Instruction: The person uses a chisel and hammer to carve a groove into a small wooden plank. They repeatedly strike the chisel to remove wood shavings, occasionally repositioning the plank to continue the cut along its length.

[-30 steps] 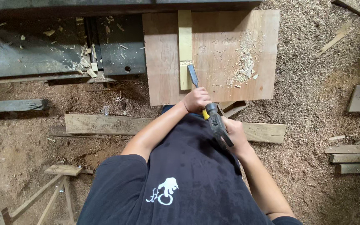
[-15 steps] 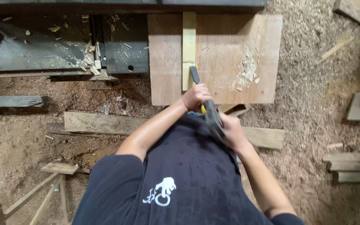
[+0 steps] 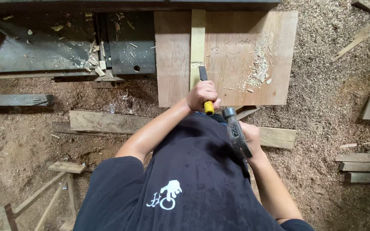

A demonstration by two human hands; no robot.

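Observation:
My left hand (image 3: 202, 95) grips a chisel (image 3: 205, 90) with a yellow handle end; its dark blade points up onto a pale wooden strip (image 3: 197, 42) that lies lengthwise on a brown board (image 3: 240, 51). My right hand (image 3: 249, 137) holds a hammer (image 3: 235, 130) by its handle, the grey metal head raised just behind and right of the chisel's yellow end, not touching it. A patch of wood chips (image 3: 258, 68) lies on the board to the right of the strip. My dark shirt hides the lower part of both arms.
A dark metal machine bed (image 3: 65, 47) with scattered chips sits at upper left. Planks (image 3: 103, 122) lie on the sawdust floor below the board, several more (image 3: 362, 167) at right, and a small wooden frame (image 3: 43, 192) at lower left.
The hammer head has swung up closer to the chisel's yellow end. The view has shifted slightly, and the chisel stays on the pale strip.

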